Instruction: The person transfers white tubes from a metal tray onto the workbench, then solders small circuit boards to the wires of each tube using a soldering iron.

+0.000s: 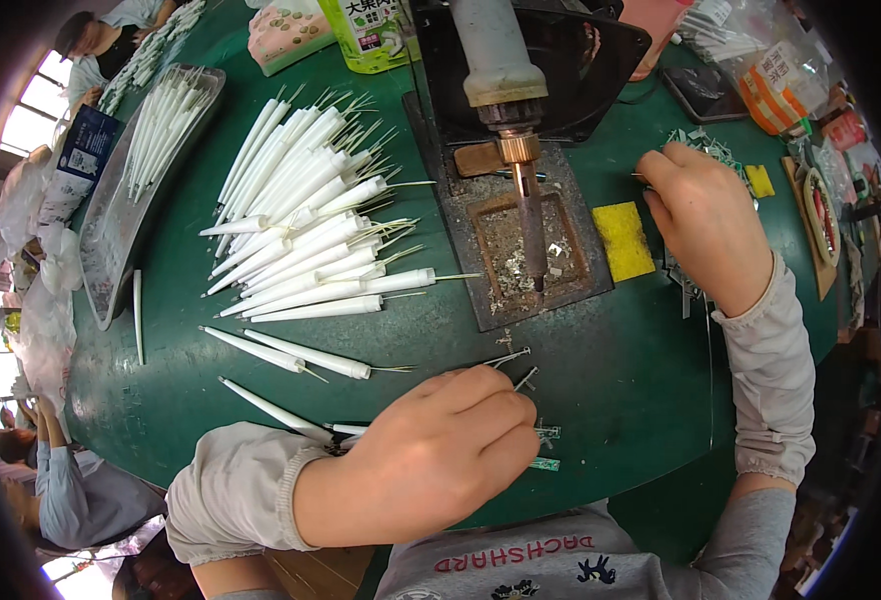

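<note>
My left hand (441, 440), fingers curled in, is low over the near edge of the green table; what it grips is hidden beneath it. White tapered tubes (271, 408) lie beside its wrist, and thin metal strips and small green circuit boards (545, 464) show by its fingertips. My right hand (706, 215) is pinched at the right, next to a heap of small green and silver parts (706, 145); a tiny bit of something shows at its fingertips, too small to name. Between the hands a soldering iron (529, 190) points down over a solder-specked tray (476, 240).
A large fan of white tubes with thin wires (311, 210) covers the table's left middle. Further left stands a clear plastic tray (111, 240) with more tubes. A yellow sponge (623, 242) lies beside the iron's base. Plastic bags (751, 60) are at the far right; other people sit at left.
</note>
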### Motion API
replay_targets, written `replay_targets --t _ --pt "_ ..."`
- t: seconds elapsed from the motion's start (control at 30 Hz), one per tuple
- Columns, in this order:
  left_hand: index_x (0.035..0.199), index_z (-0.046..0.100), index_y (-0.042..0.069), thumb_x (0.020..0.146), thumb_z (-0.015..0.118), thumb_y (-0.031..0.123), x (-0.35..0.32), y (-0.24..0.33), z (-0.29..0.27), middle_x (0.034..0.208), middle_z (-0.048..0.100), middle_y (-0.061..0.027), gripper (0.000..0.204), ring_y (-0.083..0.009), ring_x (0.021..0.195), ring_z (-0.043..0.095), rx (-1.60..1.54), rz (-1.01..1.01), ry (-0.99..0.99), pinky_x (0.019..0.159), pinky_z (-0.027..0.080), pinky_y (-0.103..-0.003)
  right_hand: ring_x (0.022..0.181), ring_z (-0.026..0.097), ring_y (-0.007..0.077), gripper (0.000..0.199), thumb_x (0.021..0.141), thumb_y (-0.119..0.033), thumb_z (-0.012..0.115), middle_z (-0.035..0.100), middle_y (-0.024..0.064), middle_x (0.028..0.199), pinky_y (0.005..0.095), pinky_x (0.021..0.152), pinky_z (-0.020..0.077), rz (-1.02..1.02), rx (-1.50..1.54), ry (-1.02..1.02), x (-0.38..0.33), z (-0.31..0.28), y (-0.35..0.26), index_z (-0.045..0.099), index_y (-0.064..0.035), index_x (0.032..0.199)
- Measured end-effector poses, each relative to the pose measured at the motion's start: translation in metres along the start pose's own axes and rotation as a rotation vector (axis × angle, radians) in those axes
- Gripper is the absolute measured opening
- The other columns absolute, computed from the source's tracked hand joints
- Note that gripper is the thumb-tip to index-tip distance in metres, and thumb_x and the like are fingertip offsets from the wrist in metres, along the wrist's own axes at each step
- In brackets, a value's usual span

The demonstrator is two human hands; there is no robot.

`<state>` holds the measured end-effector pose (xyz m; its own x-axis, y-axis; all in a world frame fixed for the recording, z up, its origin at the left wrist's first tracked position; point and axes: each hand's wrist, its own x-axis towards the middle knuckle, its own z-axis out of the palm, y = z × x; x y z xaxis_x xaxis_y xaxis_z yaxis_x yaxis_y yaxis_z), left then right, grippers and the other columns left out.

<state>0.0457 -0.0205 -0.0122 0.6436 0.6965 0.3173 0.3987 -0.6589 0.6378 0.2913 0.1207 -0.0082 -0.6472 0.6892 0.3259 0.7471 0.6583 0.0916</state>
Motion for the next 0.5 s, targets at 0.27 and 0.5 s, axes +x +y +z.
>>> replay_targets --t 0.27,0.5 --pt "0.082 0.061 0.000 0.063 0.071 -0.002 0.006 -0.013 -0.023 0.091 0.057 -0.0110 0.022 -0.0267 0.079 0.054 0.204 -0.083 0.124 0.065 0.046 -0.035 0.069 0.057 0.0361 0.012 0.070 0.005 0.058 0.054 0.0171 0.070 0.0429 0.060 0.0464 -0.014 0.045 0.027 0.002 0.000 -0.001 0.051 0.0010 0.079" --pt "0.086 0.060 0.001 0.063 0.072 -0.004 0.013 -0.041 -0.024 0.093 0.054 -0.0090 0.026 -0.0271 0.083 0.052 0.581 -0.261 0.216 0.071 0.046 -0.036 0.063 0.056 0.0359 0.017 0.070 0.005 0.057 0.053 0.0156 0.068 0.0436 0.056 0.0441 0.002 0.110 0.091 0.001 -0.011 -0.012 0.046 -0.0011 0.083"
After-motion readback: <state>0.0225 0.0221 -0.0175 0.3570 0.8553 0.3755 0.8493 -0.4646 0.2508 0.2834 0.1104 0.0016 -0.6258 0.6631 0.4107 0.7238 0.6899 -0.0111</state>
